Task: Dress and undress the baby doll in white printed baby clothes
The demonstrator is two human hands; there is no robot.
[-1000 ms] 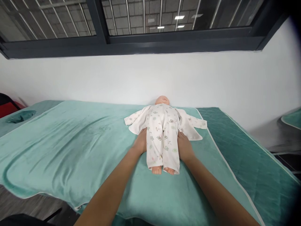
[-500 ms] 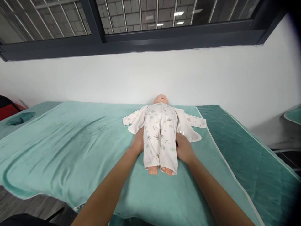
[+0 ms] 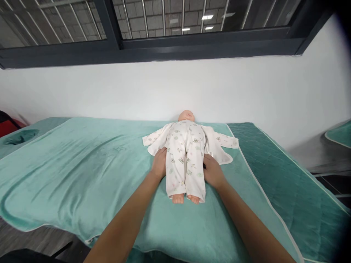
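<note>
A baby doll [image 3: 185, 160] lies on its back on a teal towel [image 3: 82, 171], head toward the wall, bare feet toward me. It wears white printed trousers, and a white printed jacket [image 3: 219, 148] lies spread open under it. My left hand [image 3: 159, 164] presses against the doll's left hip side, fingers curled at the trouser edge. My right hand [image 3: 211, 171] rests against the other hip, fingers curled in against the trousers. What the fingertips grip is hidden by the cloth.
The towel covers a padded table with a darker green quilted cover [image 3: 276, 182] showing on the right. A white wall and a dark-framed window [image 3: 164, 44] stand behind. A face hole [image 3: 20, 136] is at the far left. Another teal-covered table edge [image 3: 340, 135] is at right.
Both hands slid slightly up along the doll's hips toward the waist. The view shifted a little, so the doll sits slightly further left.
</note>
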